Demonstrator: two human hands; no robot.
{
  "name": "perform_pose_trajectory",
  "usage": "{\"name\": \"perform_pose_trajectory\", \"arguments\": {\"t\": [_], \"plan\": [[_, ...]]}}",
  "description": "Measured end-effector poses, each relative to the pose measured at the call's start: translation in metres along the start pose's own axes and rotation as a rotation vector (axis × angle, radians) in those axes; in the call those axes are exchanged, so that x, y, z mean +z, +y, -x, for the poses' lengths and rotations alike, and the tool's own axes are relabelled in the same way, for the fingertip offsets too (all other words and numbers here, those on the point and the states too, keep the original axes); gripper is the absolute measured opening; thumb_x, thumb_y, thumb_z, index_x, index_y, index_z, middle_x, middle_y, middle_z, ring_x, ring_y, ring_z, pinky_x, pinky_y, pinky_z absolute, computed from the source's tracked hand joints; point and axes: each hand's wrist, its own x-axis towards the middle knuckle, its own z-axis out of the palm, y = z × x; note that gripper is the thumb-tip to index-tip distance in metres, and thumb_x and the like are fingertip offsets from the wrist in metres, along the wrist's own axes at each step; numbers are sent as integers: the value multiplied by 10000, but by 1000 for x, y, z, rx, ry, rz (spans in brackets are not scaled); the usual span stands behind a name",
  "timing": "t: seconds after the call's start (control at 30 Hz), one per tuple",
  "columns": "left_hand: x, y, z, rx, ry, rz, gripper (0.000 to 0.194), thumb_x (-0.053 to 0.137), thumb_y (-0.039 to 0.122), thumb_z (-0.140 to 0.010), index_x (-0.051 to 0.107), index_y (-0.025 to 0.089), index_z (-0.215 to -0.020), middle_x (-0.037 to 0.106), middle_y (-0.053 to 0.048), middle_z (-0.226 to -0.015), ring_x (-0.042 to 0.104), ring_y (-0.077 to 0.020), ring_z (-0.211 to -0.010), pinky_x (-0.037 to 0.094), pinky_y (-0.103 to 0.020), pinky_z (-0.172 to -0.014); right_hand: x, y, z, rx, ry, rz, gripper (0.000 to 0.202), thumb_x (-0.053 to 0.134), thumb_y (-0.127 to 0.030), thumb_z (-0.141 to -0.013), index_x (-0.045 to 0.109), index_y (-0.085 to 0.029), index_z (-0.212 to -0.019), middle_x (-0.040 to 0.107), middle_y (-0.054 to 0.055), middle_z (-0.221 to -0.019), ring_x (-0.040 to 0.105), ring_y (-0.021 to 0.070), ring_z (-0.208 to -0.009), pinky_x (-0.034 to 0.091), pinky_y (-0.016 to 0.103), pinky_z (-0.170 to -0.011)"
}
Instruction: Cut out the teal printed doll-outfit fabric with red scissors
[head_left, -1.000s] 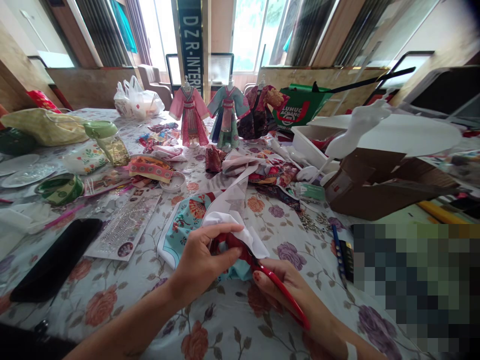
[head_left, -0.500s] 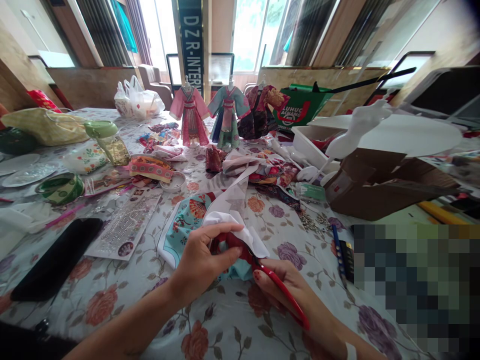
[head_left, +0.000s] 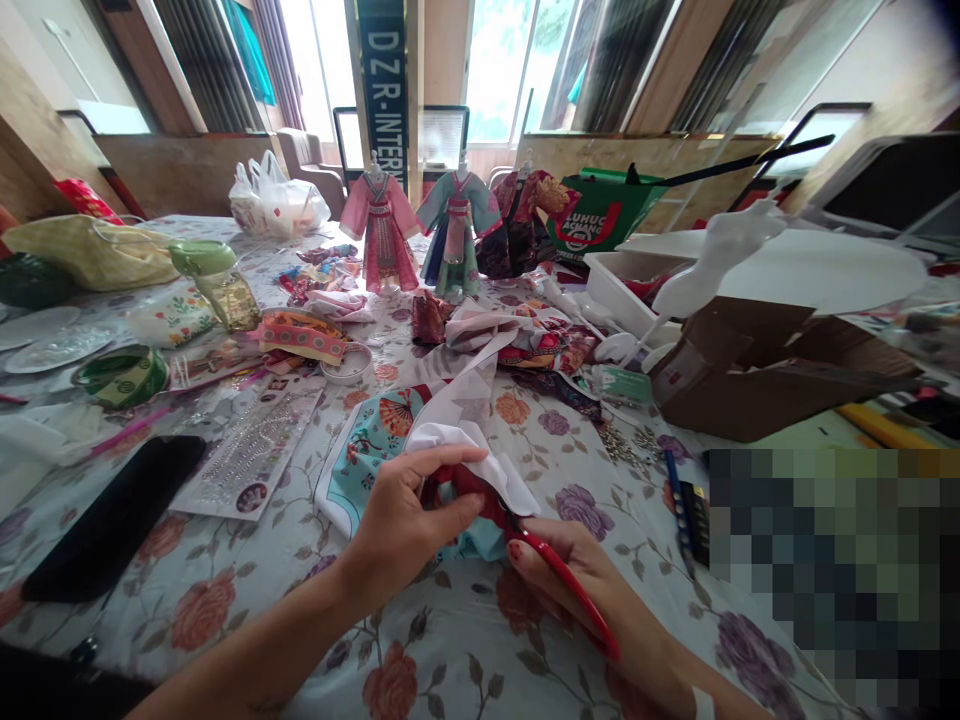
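Near the middle of the floral tablecloth [head_left: 300, 640], my left hand [head_left: 420, 510] pinches a piece of fabric [head_left: 367, 440], light blue with a fan print, red parts and a white underside. My right hand [head_left: 566, 575] grips scissors with red handles [head_left: 577, 590]. The scissors' blades meet the bunched fabric just right of my left fingertips; the folds partly hide them. The white side of the cloth lies folded over above both hands, and its printed side spreads out to the left.
A black phone [head_left: 112, 515] and a sheet of small gems [head_left: 251, 450] lie left. Three small dressed forms [head_left: 379, 235] stand at the back, with fabric scraps [head_left: 517, 335] before them. To the right are a cardboard box [head_left: 750, 375], a white bust [head_left: 716, 255] and a blue pen [head_left: 677, 500].
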Motion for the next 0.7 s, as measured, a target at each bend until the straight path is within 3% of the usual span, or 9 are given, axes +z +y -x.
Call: {"name": "perform_pose_trajectory", "arguments": {"t": [0.4, 0.53, 0.7], "plan": [[1, 1, 1, -7, 12, 13, 293, 690, 148, -706, 730, 184, -994, 715, -33, -878, 612, -139, -746, 479, -195, -594, 7, -3, 3, 31, 52, -86, 508, 602, -624, -782, 444, -182, -588, 470, -24, -490, 350, 93, -470, 255, 239, -474], [1, -1, 1, -3, 30, 38, 267, 705, 162, -705, 739, 183, -969, 700, -22, -812, 579, -111, -651, 471, -183, -560, 7, -4, 2, 41, 69, -80, 512, 613, -624, -771, 407, -196, -581, 425, -42, -484, 337, 88, -457, 262, 238, -466], [1, -1, 1, 0, 41, 70, 215, 696, 192, -731, 743, 166, -938, 663, -3, -715, 500, -75, -536, 441, -173, -493, 0, 3, -3, 33, -4, -97, 513, 642, -606, -759, 406, -196, -559, 423, -39, -486, 340, 91, -459, 300, 243, -473]]}}
